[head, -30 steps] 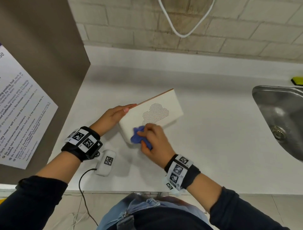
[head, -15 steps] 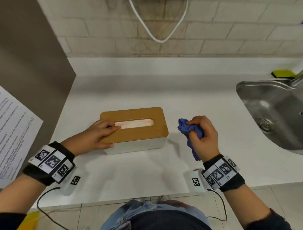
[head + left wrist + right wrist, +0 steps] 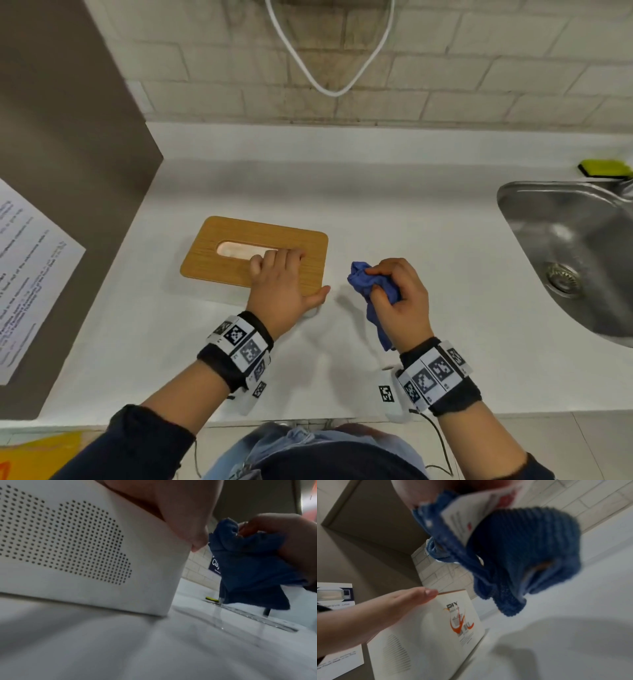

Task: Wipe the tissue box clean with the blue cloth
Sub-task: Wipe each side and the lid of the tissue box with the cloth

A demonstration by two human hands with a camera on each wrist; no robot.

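The tissue box (image 3: 239,260), white with a wooden slotted lid, stands upright on the white counter (image 3: 411,222). My left hand (image 3: 284,277) grips its right end, fingers curled at the slot and thumb down the front right corner. In the left wrist view that thumb (image 3: 193,534) lies against the dotted white side of the box (image 3: 77,547). My right hand (image 3: 397,294) holds the bunched blue cloth (image 3: 363,277) just right of the box, clear of it. The right wrist view shows the cloth (image 3: 522,554) hanging above the counter, with the box (image 3: 436,628) and left hand (image 3: 393,605) beyond.
A steel sink (image 3: 507,205) is set into the counter at the right, with a yellow-green sponge (image 3: 604,168) behind it. A brown panel (image 3: 68,137) with a printed sheet (image 3: 30,274) bounds the left. A white cable (image 3: 329,89) hangs on the brick wall.
The box went from tilted on its side, with the cloth on its white face, to upright. My left hand moved from the box's left end to its right end. The cloth hand stays off to the right.
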